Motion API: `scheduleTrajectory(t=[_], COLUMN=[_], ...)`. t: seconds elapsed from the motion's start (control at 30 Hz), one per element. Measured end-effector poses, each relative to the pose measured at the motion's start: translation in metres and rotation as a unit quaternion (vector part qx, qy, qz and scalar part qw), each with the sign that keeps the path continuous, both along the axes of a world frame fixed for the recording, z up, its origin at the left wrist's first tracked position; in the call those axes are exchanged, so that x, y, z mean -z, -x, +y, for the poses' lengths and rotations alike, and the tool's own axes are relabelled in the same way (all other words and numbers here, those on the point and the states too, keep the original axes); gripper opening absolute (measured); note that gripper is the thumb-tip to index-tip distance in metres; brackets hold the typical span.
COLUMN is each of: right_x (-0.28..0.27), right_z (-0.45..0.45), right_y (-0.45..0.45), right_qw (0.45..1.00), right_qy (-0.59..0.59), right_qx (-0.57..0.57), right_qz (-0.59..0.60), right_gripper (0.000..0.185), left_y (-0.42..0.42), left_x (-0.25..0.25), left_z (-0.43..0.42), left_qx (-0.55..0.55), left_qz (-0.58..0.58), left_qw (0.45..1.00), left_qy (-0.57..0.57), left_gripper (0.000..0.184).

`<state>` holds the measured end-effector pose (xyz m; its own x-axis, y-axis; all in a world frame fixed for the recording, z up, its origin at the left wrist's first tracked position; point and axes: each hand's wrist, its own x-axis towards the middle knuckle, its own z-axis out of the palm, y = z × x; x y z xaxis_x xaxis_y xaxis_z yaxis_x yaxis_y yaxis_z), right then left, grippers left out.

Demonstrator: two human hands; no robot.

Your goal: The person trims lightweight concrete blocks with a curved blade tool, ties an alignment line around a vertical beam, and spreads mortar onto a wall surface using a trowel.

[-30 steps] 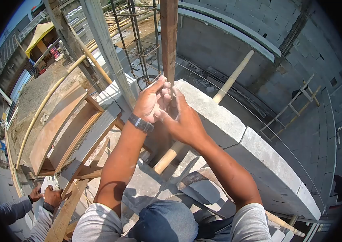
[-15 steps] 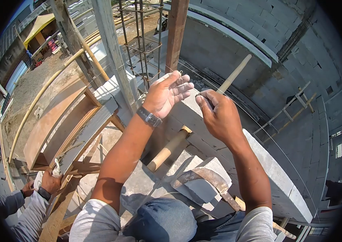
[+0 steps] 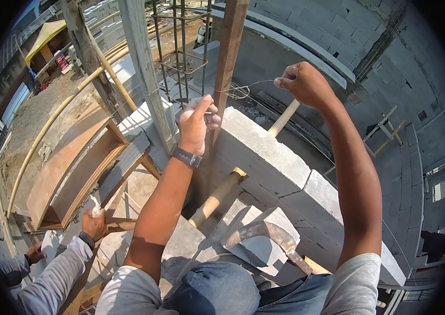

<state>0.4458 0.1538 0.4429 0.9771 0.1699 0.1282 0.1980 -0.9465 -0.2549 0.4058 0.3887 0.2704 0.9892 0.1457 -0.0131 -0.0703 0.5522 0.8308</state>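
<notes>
My right hand (image 3: 305,86) is raised at upper right, thumb and fingers pinched on the end of a thin pale string (image 3: 258,83). Loose loops of the string hang beside the brown wooden post (image 3: 228,58). In front of that post is my left hand (image 3: 200,123), its fingers curled and the thumb pressed to them. The string runs toward this pinch, though the exact grip is too small to see clearly. Below both hands stands a grey block wall (image 3: 270,147). A round wooden pole (image 3: 217,197) juts from the wall's near face.
A curved, worn tool (image 3: 270,231) lies on cut blocks near my knees. At lower left, a co-worker's hand (image 3: 95,224) grips a whitish handle beside a curved wooden form (image 3: 75,163). A rebar cage (image 3: 180,52) and a grey timber post (image 3: 146,68) rise ahead.
My right hand has moved up and right, away from the left, drawing the string out between them. My left fingers have curled in from a more open pose. The co-worker's hand has shifted right.
</notes>
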Motion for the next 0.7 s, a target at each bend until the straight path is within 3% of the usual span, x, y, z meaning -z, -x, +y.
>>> scheduleTrajectory(t=[0.13, 0.27, 0.3, 0.47, 0.63, 0.7], right_x=[0.026, 0.054, 0.053, 0.061, 0.071, 0.076], right_z=[-0.002, 0.016, 0.025, 0.068, 0.084, 0.092], right_y=[-0.054, -0.090, -0.093, -0.115, -0.139, -0.138], right_qw=[0.996, 0.949, 0.953, 0.954, 0.917, 0.915], right_qy=[-0.001, 0.091, 0.097, 0.150, 0.072, 0.055], right_qx=[-0.070, -0.164, -0.155, -0.146, -0.317, -0.311], right_qz=[-0.058, -0.253, -0.243, -0.213, -0.233, -0.251], right_gripper=[0.029, 0.026, 0.026, 0.025, 0.032, 0.037], left_y=[-0.030, -0.058, -0.064, -0.097, -0.108, -0.105], left_x=[0.008, 0.002, -0.004, -0.028, -0.024, -0.022], left_z=[0.020, 0.026, 0.025, 0.029, 0.029, 0.029], left_qx=[-0.098, -0.028, 0.004, 0.196, 0.177, 0.175], left_qz=[-0.060, -0.046, -0.037, -0.022, -0.043, -0.033], left_qw=[0.988, 0.986, 0.986, 0.980, 0.983, 0.982], left_qy=[-0.099, -0.158, -0.164, -0.039, 0.003, 0.063], left_gripper=[0.032, 0.042, 0.041, 0.033, 0.018, 0.013])
